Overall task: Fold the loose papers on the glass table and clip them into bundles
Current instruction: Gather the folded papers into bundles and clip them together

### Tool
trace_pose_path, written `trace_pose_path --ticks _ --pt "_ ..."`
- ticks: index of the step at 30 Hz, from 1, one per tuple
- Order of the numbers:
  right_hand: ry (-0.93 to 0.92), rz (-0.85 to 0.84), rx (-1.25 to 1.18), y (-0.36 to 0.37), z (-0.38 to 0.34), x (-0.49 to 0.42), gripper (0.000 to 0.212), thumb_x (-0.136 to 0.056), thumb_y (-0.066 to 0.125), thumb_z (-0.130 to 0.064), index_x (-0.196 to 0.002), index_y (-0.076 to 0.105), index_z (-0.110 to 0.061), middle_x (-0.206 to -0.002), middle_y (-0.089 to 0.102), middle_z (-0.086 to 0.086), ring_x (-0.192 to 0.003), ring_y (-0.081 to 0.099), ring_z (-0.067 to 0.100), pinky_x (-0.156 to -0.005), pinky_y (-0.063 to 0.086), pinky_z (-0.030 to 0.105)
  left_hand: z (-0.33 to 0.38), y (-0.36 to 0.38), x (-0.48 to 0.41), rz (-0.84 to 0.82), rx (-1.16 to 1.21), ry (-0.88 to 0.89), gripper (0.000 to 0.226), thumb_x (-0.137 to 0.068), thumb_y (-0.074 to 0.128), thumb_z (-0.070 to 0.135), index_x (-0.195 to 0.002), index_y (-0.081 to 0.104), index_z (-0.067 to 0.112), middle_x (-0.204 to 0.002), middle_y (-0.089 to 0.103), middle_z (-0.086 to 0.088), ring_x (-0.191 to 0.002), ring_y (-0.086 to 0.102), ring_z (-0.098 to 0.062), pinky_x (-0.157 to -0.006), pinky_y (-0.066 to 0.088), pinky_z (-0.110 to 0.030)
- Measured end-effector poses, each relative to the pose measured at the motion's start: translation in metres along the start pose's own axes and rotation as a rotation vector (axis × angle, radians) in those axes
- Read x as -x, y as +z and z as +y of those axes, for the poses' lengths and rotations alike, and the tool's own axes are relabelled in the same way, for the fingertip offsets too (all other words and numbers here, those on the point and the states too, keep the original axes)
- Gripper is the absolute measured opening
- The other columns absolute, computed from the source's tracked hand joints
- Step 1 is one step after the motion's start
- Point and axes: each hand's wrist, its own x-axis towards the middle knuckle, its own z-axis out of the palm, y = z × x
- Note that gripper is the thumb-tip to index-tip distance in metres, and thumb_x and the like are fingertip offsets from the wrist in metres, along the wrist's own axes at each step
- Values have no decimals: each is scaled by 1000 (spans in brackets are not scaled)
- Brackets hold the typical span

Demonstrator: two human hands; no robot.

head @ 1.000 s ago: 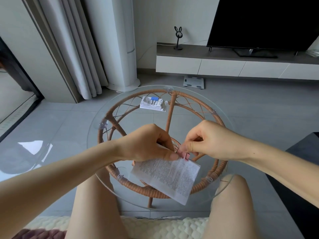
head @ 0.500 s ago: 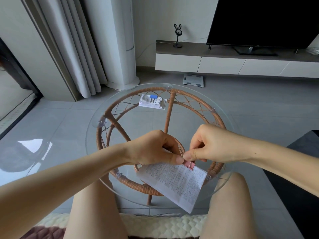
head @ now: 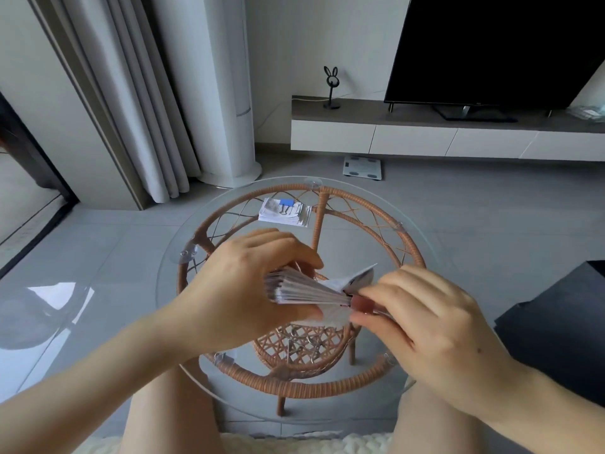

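- Half a second ago the printed sheet hung flat below both hands. Now the paper bundle [head: 304,290] is turned edge-on and lifted, and its folded leaves fan out towards the left.
- The left hand [head: 248,290] grips the fanned end of the bundle, with the fingers curled over the top and the thumb underneath.
- The right hand [head: 425,322] pinches a pink binder clip [head: 361,304] between thumb and fingertips at the bundle's narrow, gathered end.
- The bundle is held in the air above the middle of the round glass table [head: 167,290], not resting on it.
- A finished bundle [head: 283,213] lies on the far side of the glass, held by a blue binder clip [head: 287,203].
- Loose metal clips [head: 304,344] sit in the rattan basket [head: 278,352] under the glass.
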Motion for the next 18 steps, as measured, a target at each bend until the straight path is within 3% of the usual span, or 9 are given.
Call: trace_pose_path --ticks 3,9,14,18 --pt "-66 69 94 0 -2 4 26 -93 58 -23 -87 70 -1 -76 64 8 -69 59 23 -66 53 31 -5 3 8 -40 87 -34 44 -71 74 48 -108 61 27 -101 65 17 -93 60 6 -78 49 -12" --pt "-126 111 136 2 -2 8 22 -93 60 -23 -100 59 -3 -77 65 10 -71 59 23 -67 55 31 -9 18 16 13 93 64 50 -66 80 8 -111 61 22 -103 72 3 -96 66 -4 -75 56 -24" --pt "-146 119 197 3 1 9 26 -91 62 -16 -89 72 7 -71 65 10 -62 59 24 -59 55 32 -11 23 15 61 86 59 39 -73 74 12 -108 63 24 -98 69 11 -90 65 2 -73 53 -13" --pt "-204 104 267 2 0 9 23 -89 66 -13 -95 71 9 -70 65 11 -61 58 23 -58 54 32 -14 28 16 26 -54 111 36 -65 77 7 -99 72 15 -93 74 5 -84 68 -6 -70 54 -16"
